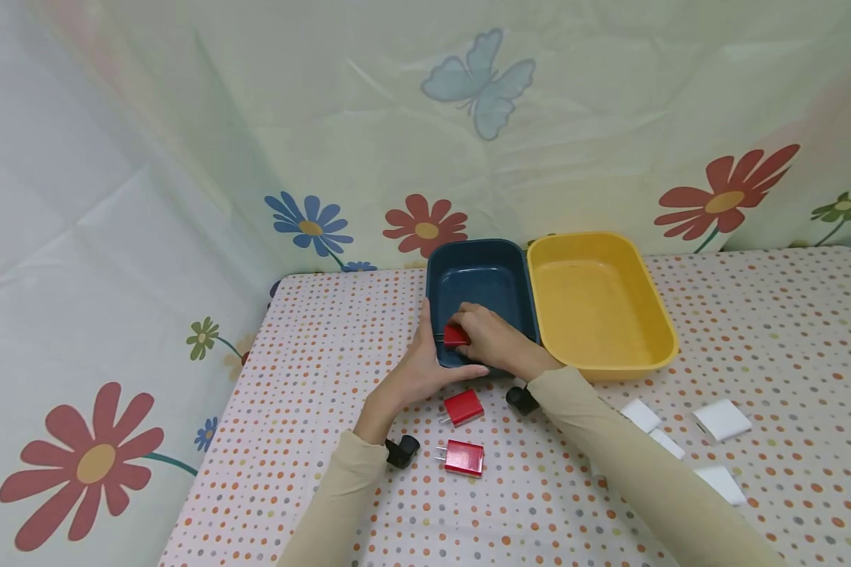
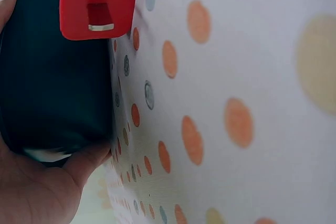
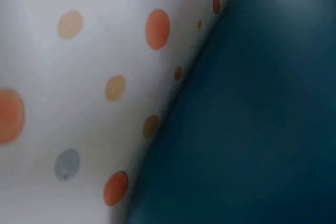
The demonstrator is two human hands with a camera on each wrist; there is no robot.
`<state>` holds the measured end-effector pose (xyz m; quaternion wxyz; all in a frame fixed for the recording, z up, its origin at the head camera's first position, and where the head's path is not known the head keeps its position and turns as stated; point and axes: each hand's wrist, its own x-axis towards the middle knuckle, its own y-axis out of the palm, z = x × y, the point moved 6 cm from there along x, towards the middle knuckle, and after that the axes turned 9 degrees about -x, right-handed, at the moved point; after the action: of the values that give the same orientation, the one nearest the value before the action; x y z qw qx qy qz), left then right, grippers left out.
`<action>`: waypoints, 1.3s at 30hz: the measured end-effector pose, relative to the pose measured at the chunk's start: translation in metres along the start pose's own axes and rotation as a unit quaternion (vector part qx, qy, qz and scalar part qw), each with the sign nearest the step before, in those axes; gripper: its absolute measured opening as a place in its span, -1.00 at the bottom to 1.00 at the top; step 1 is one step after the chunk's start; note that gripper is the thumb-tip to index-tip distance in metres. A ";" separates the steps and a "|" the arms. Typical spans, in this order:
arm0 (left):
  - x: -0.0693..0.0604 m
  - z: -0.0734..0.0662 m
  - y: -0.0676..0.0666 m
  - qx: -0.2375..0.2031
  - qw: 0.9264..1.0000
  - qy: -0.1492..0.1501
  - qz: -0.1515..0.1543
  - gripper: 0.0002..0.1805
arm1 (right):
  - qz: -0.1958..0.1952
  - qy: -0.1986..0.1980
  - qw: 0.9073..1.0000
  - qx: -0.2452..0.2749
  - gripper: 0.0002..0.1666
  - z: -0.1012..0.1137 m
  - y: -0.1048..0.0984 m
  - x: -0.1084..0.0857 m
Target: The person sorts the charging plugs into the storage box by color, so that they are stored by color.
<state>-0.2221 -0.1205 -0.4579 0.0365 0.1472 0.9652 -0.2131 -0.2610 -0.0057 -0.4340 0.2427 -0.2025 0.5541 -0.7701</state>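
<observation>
Creased flower-print backdrop (image 1: 354, 134) behind polka-dotted table (image 1: 326, 339).

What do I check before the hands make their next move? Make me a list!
1. Right hand has a good hold on the red plug: ok, it seems gripped.
2. Plug is within the rim of the blue bin: ok.
3. Plug touches the bin's bottom: cannot tell.
4. Left hand touches the blue bin: ok, at its near left corner.
5. Other two red plugs are in a bin: not ok, they lie on the table.
6. White blocks all in sight: cannot tell, the right sleeve may hide some.
</observation>
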 end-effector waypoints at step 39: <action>-0.002 -0.012 0.002 -0.039 0.995 0.081 0.035 0.39 | -0.233 -0.198 0.946 0.111 -0.46 0.101 -0.159 -0.108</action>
<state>-0.2195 -0.1143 -0.4473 -0.0289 0.1960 0.9668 -0.1611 -0.1393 0.0250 -0.2565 0.1823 -0.4456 0.3434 -0.8064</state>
